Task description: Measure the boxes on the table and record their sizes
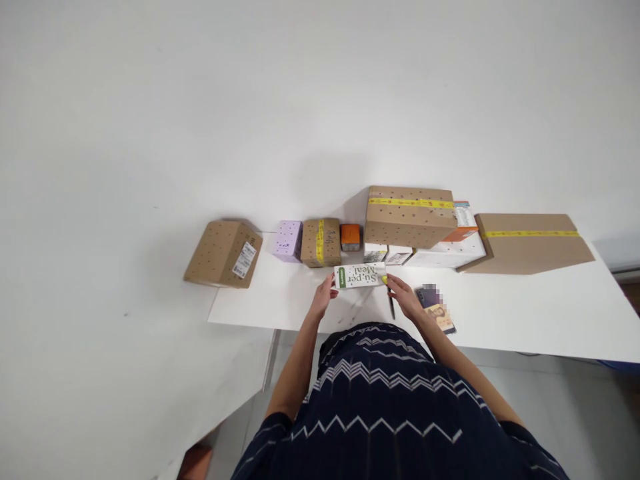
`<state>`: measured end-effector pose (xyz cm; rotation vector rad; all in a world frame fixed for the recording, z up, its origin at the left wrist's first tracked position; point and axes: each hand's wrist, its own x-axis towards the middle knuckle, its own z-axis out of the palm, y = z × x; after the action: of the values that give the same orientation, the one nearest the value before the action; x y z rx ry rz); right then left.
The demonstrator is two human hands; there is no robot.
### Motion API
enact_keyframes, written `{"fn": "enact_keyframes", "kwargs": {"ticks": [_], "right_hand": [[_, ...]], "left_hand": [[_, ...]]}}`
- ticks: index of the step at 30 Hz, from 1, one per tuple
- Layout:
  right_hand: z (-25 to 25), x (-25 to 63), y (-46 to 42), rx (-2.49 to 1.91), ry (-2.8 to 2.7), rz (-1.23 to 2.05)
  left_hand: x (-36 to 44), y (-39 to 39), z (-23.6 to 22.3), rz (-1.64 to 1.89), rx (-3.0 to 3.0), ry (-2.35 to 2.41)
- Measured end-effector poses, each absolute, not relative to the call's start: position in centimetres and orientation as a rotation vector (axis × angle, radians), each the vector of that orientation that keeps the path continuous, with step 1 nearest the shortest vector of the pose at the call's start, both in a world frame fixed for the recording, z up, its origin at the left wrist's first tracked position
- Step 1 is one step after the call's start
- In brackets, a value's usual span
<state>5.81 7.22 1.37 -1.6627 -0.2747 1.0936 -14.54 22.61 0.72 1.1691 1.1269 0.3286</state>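
Between my two hands is a white and green carton [360, 275] printed "Su.per Meal", its lettering upside down to me. My left hand [324, 295] grips its left end, fingers closed around the edge. At the opposite end, my right hand [401, 293] holds the carton's right side, close to a small yellow spot. Below that end, a dark pen [391, 305] lies on the white table [525, 313]. A dark phone [428, 296] rests beside my right forearm, with a picture card or case by it.
Along the wall stand a brown carton with a label [223, 253], a lilac box [288, 241], a taped brown box [321, 243] and a small orange box [351, 237]. Farther right, a large taped carton [410, 217] rests above white boxes, near a long brown carton [533, 247].
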Motion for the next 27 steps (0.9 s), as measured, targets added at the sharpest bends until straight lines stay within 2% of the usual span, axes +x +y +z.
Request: {"fn": "enact_keyframes", "kwargs": {"ticks": [12,16,19,23,27], "right_hand": [[0.9,5.7,6.2,-1.732,-0.330,1.135],[0.0,6.2,5.7,-1.754,-0.380,1.050],[-1.4,6.8,5.1,-2.058,-0.516,0.940],[-3.7,7.1,4.2,-2.522,-0.711,0.919],[-5.0,6.7,3.9,-2.568,-0.697,0.977]], "left_hand": [[-14.7,21.6,0.6,0.315,1.388,1.156],[-14.1,20.5,0.5,0.400,1.602,1.243],[-13.4,19.2,1.1,0.562,1.950,1.317],[-12.2,17.7,2.4,0.592,2.341,1.102],[-11.0,16.8,3.0,0.455,2.521,0.850]]}}
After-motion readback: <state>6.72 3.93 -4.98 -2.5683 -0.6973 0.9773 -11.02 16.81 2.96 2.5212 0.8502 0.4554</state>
